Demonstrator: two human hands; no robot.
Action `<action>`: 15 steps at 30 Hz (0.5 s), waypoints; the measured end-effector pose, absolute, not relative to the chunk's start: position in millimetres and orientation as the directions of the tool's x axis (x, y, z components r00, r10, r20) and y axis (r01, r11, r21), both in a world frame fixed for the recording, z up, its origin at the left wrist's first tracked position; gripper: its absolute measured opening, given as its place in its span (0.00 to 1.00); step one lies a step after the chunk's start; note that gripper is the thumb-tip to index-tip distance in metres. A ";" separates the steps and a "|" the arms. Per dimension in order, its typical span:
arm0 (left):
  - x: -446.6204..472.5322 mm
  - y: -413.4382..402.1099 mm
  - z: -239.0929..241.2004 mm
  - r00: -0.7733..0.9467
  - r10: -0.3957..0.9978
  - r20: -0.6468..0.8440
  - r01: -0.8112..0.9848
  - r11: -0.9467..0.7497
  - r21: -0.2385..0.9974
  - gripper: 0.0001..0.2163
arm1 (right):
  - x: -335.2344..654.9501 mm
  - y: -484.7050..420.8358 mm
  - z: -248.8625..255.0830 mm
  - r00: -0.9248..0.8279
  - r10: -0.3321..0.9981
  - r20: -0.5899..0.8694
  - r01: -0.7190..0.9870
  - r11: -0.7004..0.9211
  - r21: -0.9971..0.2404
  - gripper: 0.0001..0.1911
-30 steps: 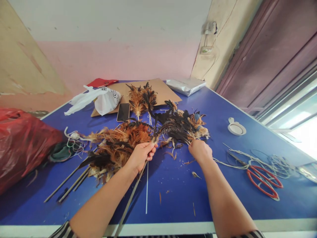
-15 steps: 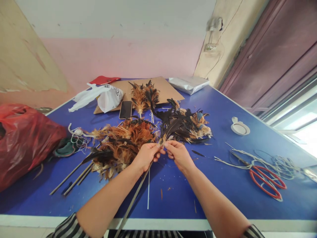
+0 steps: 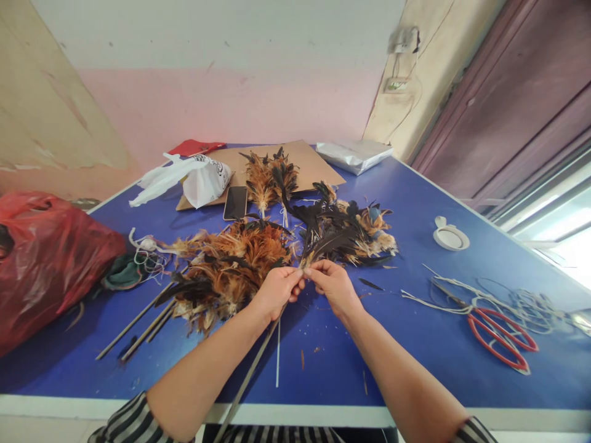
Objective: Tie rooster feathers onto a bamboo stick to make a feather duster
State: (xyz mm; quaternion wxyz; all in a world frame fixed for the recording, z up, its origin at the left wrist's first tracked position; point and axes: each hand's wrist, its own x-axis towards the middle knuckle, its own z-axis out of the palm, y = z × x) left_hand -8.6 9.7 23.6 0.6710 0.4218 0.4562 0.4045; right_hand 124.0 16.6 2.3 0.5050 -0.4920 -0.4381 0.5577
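Left hand [image 3: 277, 290] grips a stick [image 3: 252, 372]; right hand [image 3: 335, 288] pinches dark feathers [image 3: 335, 242] to it. Red bag [image 3: 60, 264], desk [image 3: 332, 372] left edge: contents unclear. White bag [image 3: 207, 186]: print illegible.

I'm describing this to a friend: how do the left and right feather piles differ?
The left pile is mostly rusty brown; the right pile is mostly black. Sticks jut from the left pile; the right pile shows none. Both lie on the blue table.

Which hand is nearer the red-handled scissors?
The right hand: it is left of the red-handled scissors; the left hand is farther left, beside the right hand.
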 end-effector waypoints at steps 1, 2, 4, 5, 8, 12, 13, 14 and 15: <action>-8.0 9.5 22.8 0.254 0.929 -0.270 -0.150 0.313 0.938 0.12 | 125.3 16.7 3.4 -0.014 0.994 -0.107 -0.136 -0.108 -0.985 0.15; -7.4 9.1 22.1 0.252 0.930 -0.268 -0.141 0.309 0.941 0.12 | 126.3 16.7 4.7 -0.017 0.994 -0.104 -0.134 -0.105 -0.985 0.16; -6.2 8.3 20.7 0.249 0.932 -0.262 -0.128 0.300 0.945 0.13 | 127.0 16.1 7.2 -0.005 0.996 -0.087 -0.116 -0.087 -0.989 0.16; -5.7 7.8 20.3 0.249 0.933 -0.261 -0.125 0.298 0.946 0.13 | 127.0 15.8 8.2 0.004 0.997 -0.080 -0.105 -0.079 -0.991 0.16; -4.8 6.1 21.5 0.248 0.933 -0.260 -0.121 0.296 0.947 0.14 | 126.5 15.3 9.9 0.009 0.995 -0.097 -0.130 -0.095 -0.987 0.17; -5.4 4.8 26.6 0.279 0.924 -0.261 -0.131 0.306 0.943 0.15 | 128.4 16.0 11.0 -0.075 0.987 -0.141 -0.259 -0.156 -0.953 0.17; -5.6 4.8 27.3 0.294 0.919 -0.264 -0.136 0.313 0.940 0.15 | 129.0 16.2 11.2 -0.091 0.986 -0.139 -0.263 -0.159 -0.952 0.17; -5.9 5.0 27.6 0.306 0.914 -0.265 -0.137 0.318 0.938 0.15 | 129.5 16.3 11.2 -0.087 0.988 -0.127 -0.243 -0.145 -0.959 0.17; -6.0 5.3 27.4 0.313 0.912 -0.264 -0.134 0.317 0.939 0.15 | 129.7 16.3 11.1 -0.070 0.992 -0.106 -0.205 -0.118 -0.972 0.17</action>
